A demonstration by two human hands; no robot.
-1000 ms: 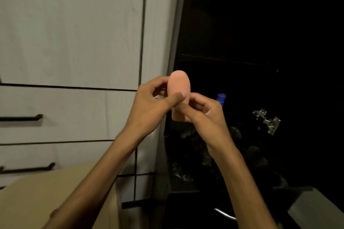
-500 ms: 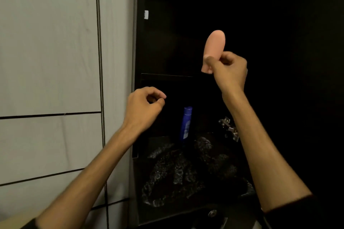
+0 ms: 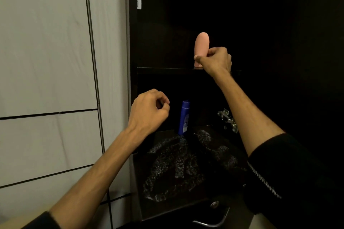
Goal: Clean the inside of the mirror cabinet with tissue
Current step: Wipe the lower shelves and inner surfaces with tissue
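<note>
One pink rounded object, held up a moment ago, now stands on cabinet shelf, right hand gripping its base. Left hand loosely curled, empty, below the shelf. No tissue visible, so wiping probably hasn't begun.

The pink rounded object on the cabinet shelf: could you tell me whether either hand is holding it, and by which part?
The right hand grips the pink rounded object near its lower end, its base at the shelf. The left hand holds nothing.

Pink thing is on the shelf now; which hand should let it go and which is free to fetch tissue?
Right hand grips the pink object standing on the shelf, so it releases. Left hand, loosely curled and holding nothing, is probably better placed for tissue.
</note>
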